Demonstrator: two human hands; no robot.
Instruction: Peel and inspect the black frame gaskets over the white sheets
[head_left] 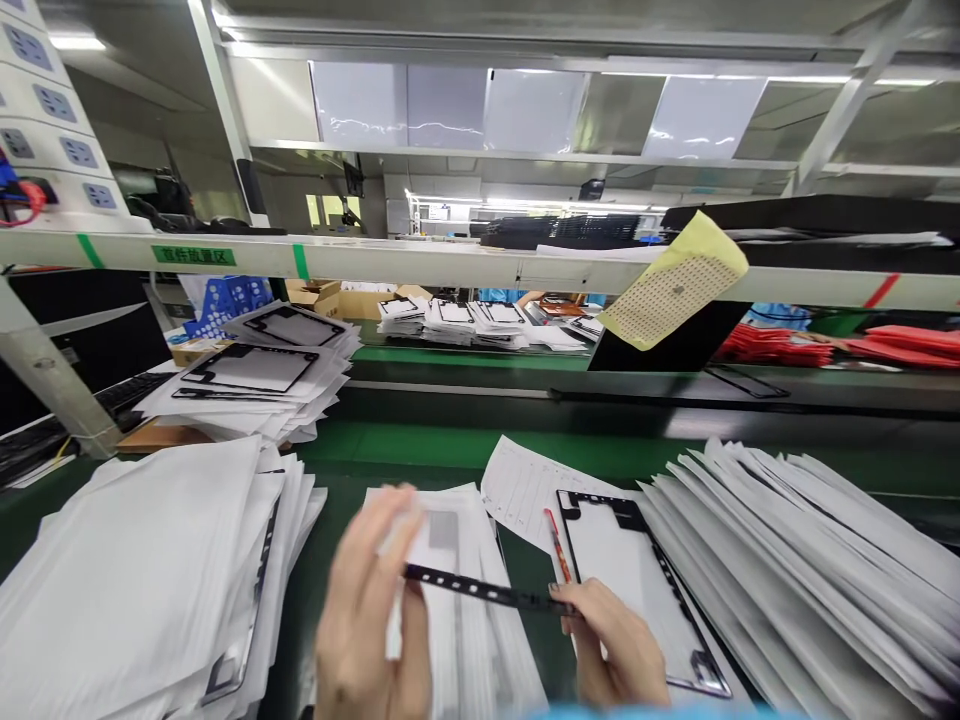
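A thin black slotted strip (480, 590) is held up between both hands, sloping slightly down to the right; whether it is one edge of a larger frame I cannot tell. At its left end, my left hand (364, 620) closes fingers and thumb on it, the fingertips blurred by motion. My right hand (619, 645) pinches the other end between thumb and fingers. Below the strip lies a stack of white sleeves (502, 660). Just right of it, a black-edged rectangular frame (637, 580) rests on white sheets, with a red pen (556, 545) along its left side.
Stacks of white sleeves (127, 570) stand at left and right (810, 570). Behind the left one, more black frames (247, 370) top a pile. A printed sheet (525, 485) lies on the green bench (420, 445). A yellow dotted card (679, 285) hangs by the shelf rail (450, 260).
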